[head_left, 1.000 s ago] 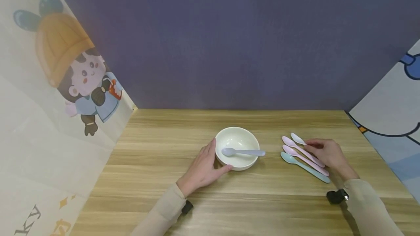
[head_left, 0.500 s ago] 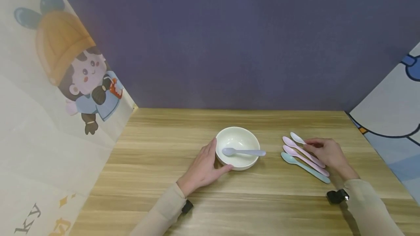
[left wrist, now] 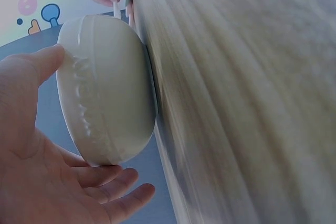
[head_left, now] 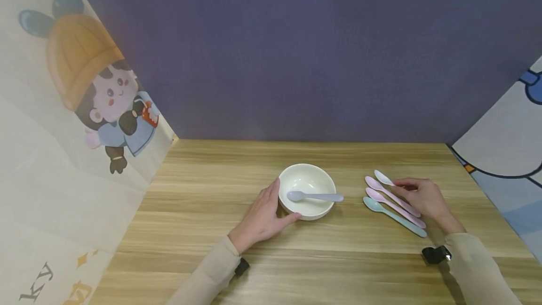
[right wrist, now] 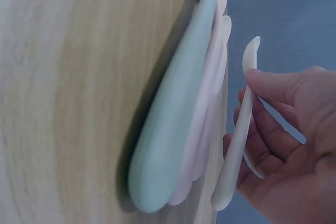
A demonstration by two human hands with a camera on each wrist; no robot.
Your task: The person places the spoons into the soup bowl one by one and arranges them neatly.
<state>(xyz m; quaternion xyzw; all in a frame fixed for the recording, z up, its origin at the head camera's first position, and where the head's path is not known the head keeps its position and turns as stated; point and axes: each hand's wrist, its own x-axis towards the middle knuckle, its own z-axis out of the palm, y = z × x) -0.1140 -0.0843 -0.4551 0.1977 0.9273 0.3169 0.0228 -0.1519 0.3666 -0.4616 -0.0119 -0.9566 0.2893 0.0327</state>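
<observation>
A white bowl (head_left: 306,173) stands on the wooden table, with a pale lavender spoon (head_left: 317,197) lying across it, its handle end past the right rim. My left hand (head_left: 263,218) holds the bowl from its left side, thumb at the near rim and fingers along the far left. In the left wrist view, the thumb and fingers span the bowl's wall (left wrist: 107,93). Over on the right, my right hand (head_left: 423,199) pinches a white spoon (right wrist: 239,145) between thumb and fingers, raised off the table. Its bowl end (head_left: 383,178) sticks out leftward past the fingertips.
Beside the right hand, two pink spoons (head_left: 394,204) and a mint-green spoon (head_left: 400,220) lie slanted side by side on the table (head_left: 203,173). A dark blue panel (head_left: 296,60) rises behind the table, and printed panels (head_left: 499,140) flank it.
Both hands keep their places and grips. The white spoon's tip has shifted up very slightly in the head view; the view itself has drifted a little.
</observation>
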